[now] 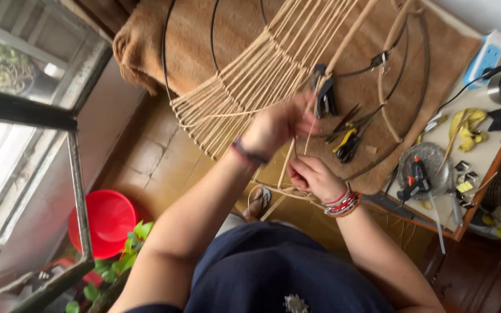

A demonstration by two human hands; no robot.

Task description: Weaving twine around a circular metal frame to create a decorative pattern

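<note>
Red plastic basin [106, 223] on the floor lower left, green plant leaves [124, 255] just beside it. Glue gun [415, 177] sits on a round metal dish [436, 156] on the white table [491, 153]. Banana peel [466, 127] near the table's far edge, white-and-blue power strip [485, 57] beyond it. Yellow-handled pliers [346, 142] lie on the brown cloth [204, 40]

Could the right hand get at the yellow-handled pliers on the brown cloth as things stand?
Probably yes. The right hand sits just below the yellow-handled pliers, which lie uncovered on the brown cloth. Only thin cord strands and a wire hoop run nearby; the hand is pinching a strand.
</note>
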